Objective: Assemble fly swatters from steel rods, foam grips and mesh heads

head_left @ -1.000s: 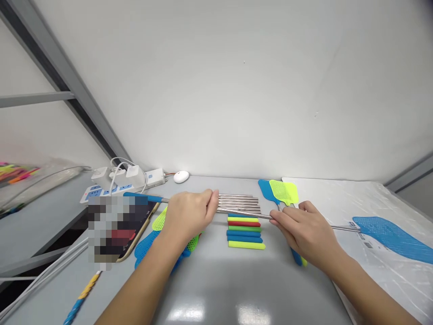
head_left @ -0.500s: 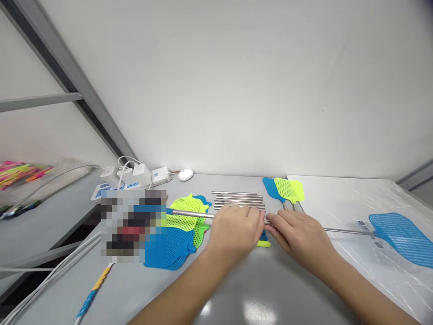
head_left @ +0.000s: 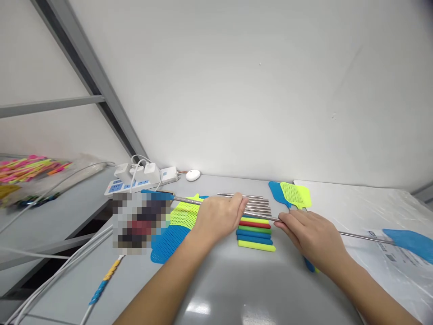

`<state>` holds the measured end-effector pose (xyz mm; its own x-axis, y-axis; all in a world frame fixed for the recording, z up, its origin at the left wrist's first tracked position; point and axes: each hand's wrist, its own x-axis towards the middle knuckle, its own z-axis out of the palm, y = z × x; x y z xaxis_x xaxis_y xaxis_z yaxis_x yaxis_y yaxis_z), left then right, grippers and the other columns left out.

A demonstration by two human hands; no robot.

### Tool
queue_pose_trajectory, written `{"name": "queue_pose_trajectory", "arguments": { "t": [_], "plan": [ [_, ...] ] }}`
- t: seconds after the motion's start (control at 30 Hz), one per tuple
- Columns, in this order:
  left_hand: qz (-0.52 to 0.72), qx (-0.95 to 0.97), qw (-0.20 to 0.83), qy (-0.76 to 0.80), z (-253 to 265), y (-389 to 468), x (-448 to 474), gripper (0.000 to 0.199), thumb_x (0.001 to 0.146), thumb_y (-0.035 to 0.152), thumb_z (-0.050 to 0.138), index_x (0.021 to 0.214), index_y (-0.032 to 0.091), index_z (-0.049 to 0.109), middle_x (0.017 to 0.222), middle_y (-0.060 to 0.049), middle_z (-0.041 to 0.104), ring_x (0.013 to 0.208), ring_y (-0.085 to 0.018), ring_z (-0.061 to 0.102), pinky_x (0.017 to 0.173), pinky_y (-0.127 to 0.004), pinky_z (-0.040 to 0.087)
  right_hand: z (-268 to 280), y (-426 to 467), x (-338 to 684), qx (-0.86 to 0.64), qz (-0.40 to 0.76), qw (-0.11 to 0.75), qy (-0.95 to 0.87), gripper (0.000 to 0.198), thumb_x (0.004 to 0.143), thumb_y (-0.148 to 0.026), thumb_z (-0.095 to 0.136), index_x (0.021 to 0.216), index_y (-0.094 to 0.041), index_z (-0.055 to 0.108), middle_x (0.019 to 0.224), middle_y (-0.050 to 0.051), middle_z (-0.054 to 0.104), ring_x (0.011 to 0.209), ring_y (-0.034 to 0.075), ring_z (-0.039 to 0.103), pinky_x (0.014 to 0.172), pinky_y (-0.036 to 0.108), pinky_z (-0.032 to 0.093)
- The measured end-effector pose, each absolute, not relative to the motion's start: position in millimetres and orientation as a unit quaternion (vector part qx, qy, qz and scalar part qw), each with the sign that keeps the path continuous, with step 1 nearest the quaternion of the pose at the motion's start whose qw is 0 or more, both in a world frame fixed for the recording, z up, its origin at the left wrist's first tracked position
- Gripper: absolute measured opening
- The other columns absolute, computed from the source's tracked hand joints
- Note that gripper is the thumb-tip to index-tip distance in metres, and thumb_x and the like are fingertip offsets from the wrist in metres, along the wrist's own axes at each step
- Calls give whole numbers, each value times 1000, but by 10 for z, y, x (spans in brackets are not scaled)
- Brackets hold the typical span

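Both my hands grip one fly swatter with a steel telescopic rod, held across in front of me above the table. My left hand is closed round the rod near its blue grip, which points left. My right hand is closed round the rod nearer the blue swatter head at the right. A stretch of bare rod shows between my hands. Behind and below it lie several loose steel rods and several coloured plastic grips. Loose swatter heads lie partly hidden behind my left forearm.
Blue and yellow-green swatters lie near the wall. Clear plastic wrapping covers the right side. At left are a power strip with cables, a round white device and a blurred-out phone-like object.
My hands have moved apart along the rod, baring more of it and uncovering the coloured grips. The swatter head has tilted and shifted right. The whole view has shifted somewhat.
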<state>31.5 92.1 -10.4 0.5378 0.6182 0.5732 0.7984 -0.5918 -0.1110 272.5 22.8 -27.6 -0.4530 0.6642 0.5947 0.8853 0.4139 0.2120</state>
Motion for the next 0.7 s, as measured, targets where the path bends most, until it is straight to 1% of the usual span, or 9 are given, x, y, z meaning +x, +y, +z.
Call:
{"name": "queue_pose_trajectory", "arguments": {
  "t": [0.1, 0.2, 0.27, 0.4, 0.5, 0.6, 0.7],
  "plan": [
    [-249, -837, 197, -445, -87, 964, 222, 33, 94, 31, 39, 68, 20, 54, 48, 0, 55, 42, -15, 46, 50, -30, 13, -282, 225, 2772, -479, -244, 222, -814, 22, 96, -31, 47, 83, -19, 61, 64, 0, 55, 59, 13, 46, 59, 29, 27],
    [-270, -817, 207, -466, -33, 1029, 104, 34, 93, 29, 41, 61, 19, 51, 46, 0, 50, 44, -14, 41, 53, -31, 20, -276, 210, 2805, -487, -241, 229, -807, 23, 96, -29, 47, 81, -19, 61, 62, -1, 53, 57, 13, 44, 59, 28, 28],
    [-288, -815, 204, -461, 3, 1036, 90, 35, 92, 27, 42, 59, 19, 50, 47, 0, 49, 47, -14, 41, 56, -31, 23, -278, 206, 2802, -490, -242, 239, -802, 21, 96, -27, 48, 81, -19, 61, 61, -1, 52, 55, 13, 42, 57, 28, 27],
    [-307, -840, 180, -410, 0, 894, 302, 31, 91, 24, 45, 62, 18, 52, 56, -2, 56, 58, -15, 47, 61, -33, 25, -313, 206, 2738, -491, -239, 262, -796, 16, 94, -25, 51, 84, -18, 61, 63, -1, 53, 57, 13, 43, 56, 27, 27],
    [-305, -871, 161, -350, -62, 745, 527, 26, 90, 24, 46, 67, 18, 56, 63, -2, 59, 62, -15, 50, 61, -33, 25, -342, 190, 2668, -480, -235, 260, -804, 15, 93, -23, 52, 84, -18, 61, 61, -2, 51, 56, 12, 42, 56, 27, 26],
    [-313, -875, 173, -325, -90, 712, 577, 28, 91, 25, 47, 65, 18, 56, 59, -1, 58, 57, -14, 50, 59, -33, 24, -325, 163, 2618, -473, -246, 253, -807, 14, 93, -25, 53, 84, -19, 62, 59, -3, 49, 55, 12, 40, 56, 27, 26],
    [-320, -852, 219, -351, -34, 828, 383, 35, 92, 27, 45, 59, 19, 55, 48, 1, 52, 47, -13, 45, 55, -32, 23, -254, 147, 2625, -476, -260, 242, -804, 19, 94, -28, 52, 81, -20, 62, 58, -3, 48, 54, 12, 39, 55, 28, 24]
  ]
}}
